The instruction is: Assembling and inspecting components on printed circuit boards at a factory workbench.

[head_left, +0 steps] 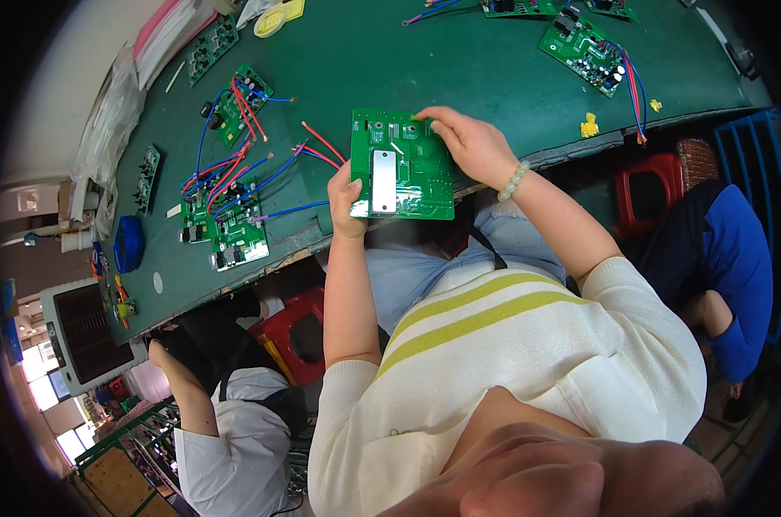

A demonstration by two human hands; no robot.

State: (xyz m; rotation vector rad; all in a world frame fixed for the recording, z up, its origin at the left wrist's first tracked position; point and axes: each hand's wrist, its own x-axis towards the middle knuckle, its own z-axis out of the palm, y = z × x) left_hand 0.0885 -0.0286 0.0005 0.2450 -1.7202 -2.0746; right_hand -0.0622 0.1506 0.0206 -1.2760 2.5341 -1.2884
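A green circuit board (425, 177) with a silver metal plate (384, 182) on its face is held up at the table's front edge, in front of my body. My left hand (345, 202) grips its left edge, the thumb lying over the face. At the top edge, towards the right corner, my right hand (472, 142) is closed with its fingertips on the board. A trace of yellow shows at those fingertips, too small to name. Just left of the board, red wires (321, 142) and blue wires reach towards my left hand from other boards.
Wired green boards (235, 220) lie left on the green table (356, 65); another board (584, 52) lies far right. Crumpled yellow pieces (589, 126) sit near the right front edge. A blue roll-shaped object (128, 244) is at left. People sit on both sides, near red stools (653, 194).
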